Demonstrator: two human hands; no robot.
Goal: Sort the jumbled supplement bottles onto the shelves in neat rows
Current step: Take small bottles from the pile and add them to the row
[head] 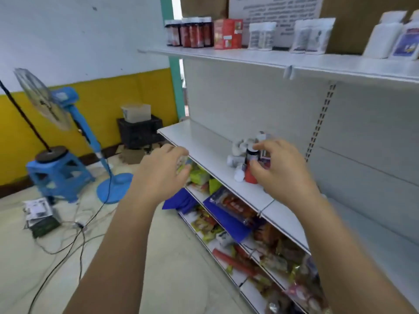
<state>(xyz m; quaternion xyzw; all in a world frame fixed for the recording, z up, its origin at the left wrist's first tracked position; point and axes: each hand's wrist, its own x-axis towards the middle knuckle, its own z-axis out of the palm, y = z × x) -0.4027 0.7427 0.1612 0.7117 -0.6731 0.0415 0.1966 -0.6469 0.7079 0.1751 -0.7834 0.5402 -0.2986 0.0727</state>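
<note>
Several jumbled bottles (pixel 237 158) lie heaped on the middle shelf (pixel 199 141), the right hand (pixel 281 168) pinching a dark bottle (pixel 251 156) among them. The left hand (pixel 163 171) curls by the shelf's edge; its hold I cannot tell.

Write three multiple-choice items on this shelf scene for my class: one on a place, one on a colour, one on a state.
1. Where does the jumble of small bottles lie?
A. on the floor
B. on the middle shelf
C. on the blue stool

2. What colour is the box on the top shelf?
A. green
B. red
C. black

3. How are the dark bottles on the top shelf placed?
A. upright in a row
B. lying on their sides
C. heaped together

Answers:
1 B: the jumble sits on the middle shelf, where the right hand reaches.
2 B: the box beside the dark bottles is plainly red.
3 A: the dark bottles stand side by side, caps up.
</note>
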